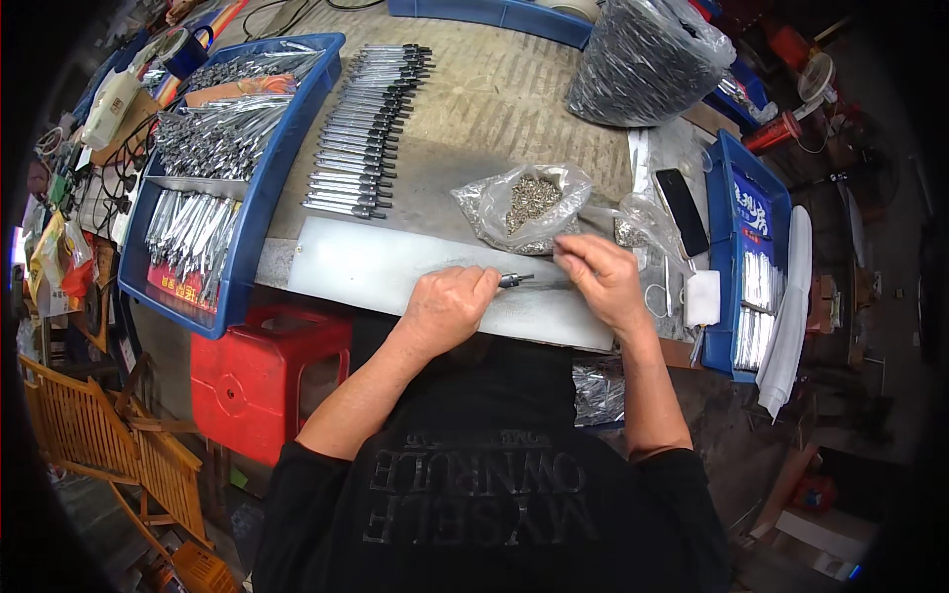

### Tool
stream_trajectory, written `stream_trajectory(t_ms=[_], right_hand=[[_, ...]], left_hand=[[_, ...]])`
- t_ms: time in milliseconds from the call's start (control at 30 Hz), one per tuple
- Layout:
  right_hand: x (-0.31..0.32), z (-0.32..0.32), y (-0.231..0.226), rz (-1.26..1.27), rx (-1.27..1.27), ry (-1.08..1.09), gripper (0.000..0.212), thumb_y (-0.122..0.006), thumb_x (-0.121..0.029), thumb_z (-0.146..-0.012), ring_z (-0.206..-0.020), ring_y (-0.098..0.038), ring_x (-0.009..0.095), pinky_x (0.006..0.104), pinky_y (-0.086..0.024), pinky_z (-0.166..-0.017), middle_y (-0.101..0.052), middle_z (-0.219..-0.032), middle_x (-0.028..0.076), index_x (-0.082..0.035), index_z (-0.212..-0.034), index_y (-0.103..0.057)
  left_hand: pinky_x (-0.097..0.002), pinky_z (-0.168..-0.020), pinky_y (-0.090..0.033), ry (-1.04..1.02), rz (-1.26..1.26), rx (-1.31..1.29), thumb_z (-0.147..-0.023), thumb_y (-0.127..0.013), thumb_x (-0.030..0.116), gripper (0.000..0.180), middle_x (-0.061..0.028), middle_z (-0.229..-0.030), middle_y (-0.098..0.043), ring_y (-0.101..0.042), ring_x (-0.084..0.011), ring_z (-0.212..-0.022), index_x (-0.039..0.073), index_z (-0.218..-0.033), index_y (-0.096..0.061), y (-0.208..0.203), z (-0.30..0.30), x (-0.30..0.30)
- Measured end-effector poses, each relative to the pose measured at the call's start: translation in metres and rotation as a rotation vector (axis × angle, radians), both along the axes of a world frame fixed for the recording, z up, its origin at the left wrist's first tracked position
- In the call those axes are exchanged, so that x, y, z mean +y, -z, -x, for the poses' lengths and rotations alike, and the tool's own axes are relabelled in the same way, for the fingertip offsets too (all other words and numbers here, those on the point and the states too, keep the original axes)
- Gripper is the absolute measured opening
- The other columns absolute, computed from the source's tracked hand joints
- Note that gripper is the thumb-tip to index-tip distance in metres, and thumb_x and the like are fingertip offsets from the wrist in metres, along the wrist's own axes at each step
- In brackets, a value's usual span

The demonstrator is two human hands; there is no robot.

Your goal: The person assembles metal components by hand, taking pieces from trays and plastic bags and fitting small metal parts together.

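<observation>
Slim dark metal rod (514, 281) in hand
Left hand (447, 308) clamps it; right hand (608, 285) curls nearby, its grip unclear.

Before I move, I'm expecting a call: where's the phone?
In the head view, the phone lies right of centre, between the smaller clear bag and the right-hand blue tray.

Rod (515, 281): dark tip shows, rest hidden in left hand (450, 308). Right hand (601, 281): whether fingertips pinch anything, cannot tell. Metal bits (532, 201): too small to make out shapes. Far blue tray (494, 17): cut by upper edge.
</observation>
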State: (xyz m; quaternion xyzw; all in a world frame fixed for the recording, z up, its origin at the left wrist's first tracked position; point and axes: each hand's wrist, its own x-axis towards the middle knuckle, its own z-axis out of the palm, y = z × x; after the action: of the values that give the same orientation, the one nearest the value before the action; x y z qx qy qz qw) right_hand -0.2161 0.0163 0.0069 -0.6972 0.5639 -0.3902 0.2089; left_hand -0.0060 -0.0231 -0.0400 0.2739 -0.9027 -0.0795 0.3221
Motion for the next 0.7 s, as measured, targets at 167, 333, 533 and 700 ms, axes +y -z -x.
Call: stream_trajectory(t_ms=[167, 333, 533, 700], right_hand=[[-0.034, 0.0, -0.007, 0.114, 0.145, 0.029, 0.014, -0.062, -0.006, -0.076, -0.072, -0.061, 0.027, 0.0331, -0.048, -0.065, -0.062, -0.079, 0.013, 0.001, -0.088, -0.062], [-0.062, -0.003, 0.004, 0.101, 0.321, -0.019, 0.01, -0.06, -0.006, -0.074, -0.072, -0.06, 0.032, 0.0377, -0.047, -0.067, -0.062, -0.078, 0.015, 0.002, -0.081, -0.062], [-0.073, -0.004, 0.015, -0.11, 0.585, -0.022, 0.013, -0.059, -0.011, -0.073, -0.073, -0.061, 0.033, 0.0416, -0.048, -0.066, -0.062, -0.074, 0.018, 0.0, -0.074, -0.064], [-0.079, -0.013, 0.016, -0.176, 0.76, 0.04, 0.012, -0.054, -0.008, -0.07, -0.07, -0.062, 0.034, 0.0431, -0.049, -0.063, -0.062, -0.072, 0.019, 0.0, -0.069, -0.063]], left_hand=[[-0.0331, -0.044, -0.043, 0.01, -0.042, -0.014, -0.072, -0.063, 0.014, 0.016, -0.0056, -0.058, -0.048, -0.053, -0.0215, -0.05, 0.004, -0.08, -0.053, 0.001, 0.001, -0.001], [-0.0329, -0.044, -0.043, 0.007, -0.047, -0.008, -0.072, -0.064, 0.015, 0.017, -0.0055, -0.058, -0.048, -0.053, -0.0211, -0.05, 0.004, -0.08, -0.052, 0.002, 0.0, -0.001], [-0.0326, -0.045, -0.043, 0.019, -0.05, 0.011, -0.072, -0.064, 0.015, 0.018, -0.0056, -0.058, -0.047, -0.053, -0.0205, -0.05, 0.004, -0.08, -0.053, 0.003, 0.0, -0.001], [-0.0325, -0.045, -0.043, 0.016, -0.058, -0.001, -0.072, -0.065, 0.014, 0.018, -0.0056, -0.057, -0.047, -0.053, -0.0205, -0.05, 0.004, -0.079, -0.053, 0.002, -0.001, -0.001]])
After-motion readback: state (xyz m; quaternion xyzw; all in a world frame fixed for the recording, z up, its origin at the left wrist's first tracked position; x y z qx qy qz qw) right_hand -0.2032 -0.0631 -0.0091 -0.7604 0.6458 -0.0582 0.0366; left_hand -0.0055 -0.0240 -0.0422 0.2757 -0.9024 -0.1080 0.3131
